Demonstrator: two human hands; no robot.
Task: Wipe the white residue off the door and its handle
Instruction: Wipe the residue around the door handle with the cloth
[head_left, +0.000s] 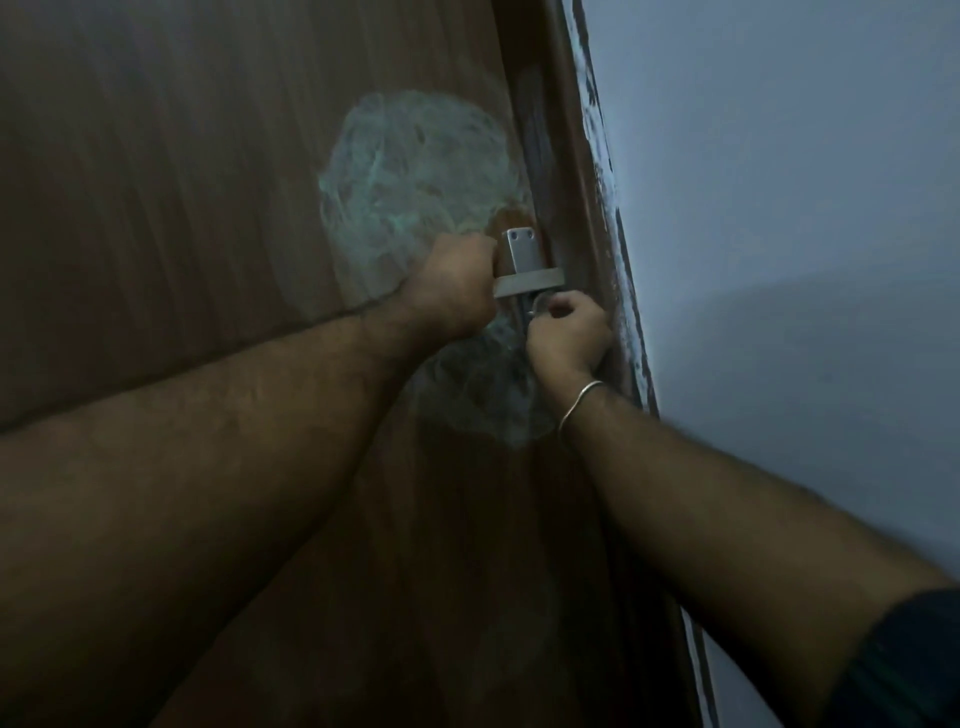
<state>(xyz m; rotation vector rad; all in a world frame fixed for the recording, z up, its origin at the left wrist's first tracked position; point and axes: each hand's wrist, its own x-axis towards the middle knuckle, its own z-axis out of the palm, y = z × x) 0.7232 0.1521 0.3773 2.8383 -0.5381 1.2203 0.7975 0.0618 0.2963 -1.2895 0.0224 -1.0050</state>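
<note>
The brown wooden door (208, 182) fills the left of the head view. A wide smear of white residue (415, 176) lies above the metal door handle (524, 278), and a second smear (483, 395) lies below it. My left hand (452, 291) is closed around the handle's left end, hiding that part of the lever. My right hand (566, 338) sits just under the handle by the door's edge, fingers curled on a small pale object (542, 305) that I cannot identify. A thin metal bangle is on my right wrist.
The brown door frame (582, 171) runs along the door's right edge, streaked with white marks. A plain pale wall (779, 208) fills the right side. The light is dim.
</note>
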